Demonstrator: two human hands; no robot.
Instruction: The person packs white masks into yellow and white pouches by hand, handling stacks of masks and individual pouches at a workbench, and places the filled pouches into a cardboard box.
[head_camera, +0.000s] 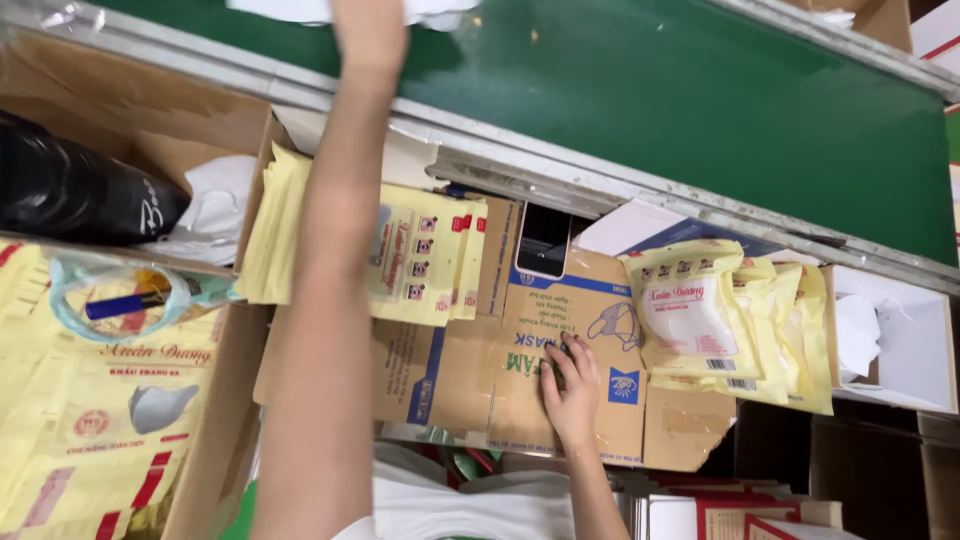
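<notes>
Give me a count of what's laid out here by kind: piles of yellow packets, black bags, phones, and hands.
Piles of yellow packets: 2
Black bag: 1
Phone: 1
Hands, left hand and right hand: 2
Total: 6

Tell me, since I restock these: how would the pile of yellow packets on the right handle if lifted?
The yellow packets look thin and glossy, so probably floppy, light and slippery. They lie fanned and overlapping, so the pile would likely slide apart.
</notes>
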